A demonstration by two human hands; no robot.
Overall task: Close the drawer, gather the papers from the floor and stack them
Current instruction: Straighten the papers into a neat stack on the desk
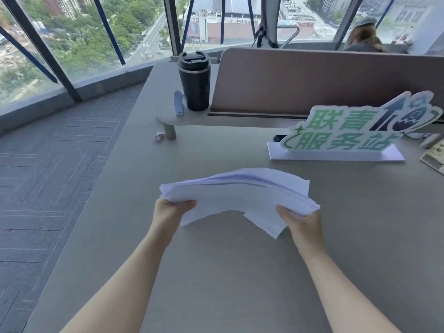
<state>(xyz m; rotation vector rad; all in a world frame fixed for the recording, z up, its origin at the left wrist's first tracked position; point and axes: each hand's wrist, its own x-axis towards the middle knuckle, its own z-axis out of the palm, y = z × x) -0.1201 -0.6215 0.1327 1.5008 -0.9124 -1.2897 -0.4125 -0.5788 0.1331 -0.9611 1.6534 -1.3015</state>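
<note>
Papers [240, 195]: a loose sheaf I hold over the desk [216, 272], sagging unevenly (edges not squared).
Left hand [171, 210]: clamped on the left end.
Right hand [299, 219]: clamped on the right end, so both sides stay supported for stacking.
Drawer: out of sight.

bare desk [216, 272] nearside, sign [336, 140] blocking far right

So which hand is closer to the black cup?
The left hand. It grips the left end of the paper stack, below the black cup on the raised shelf. The right hand grips the stack's right end, farther off to the right.
</note>
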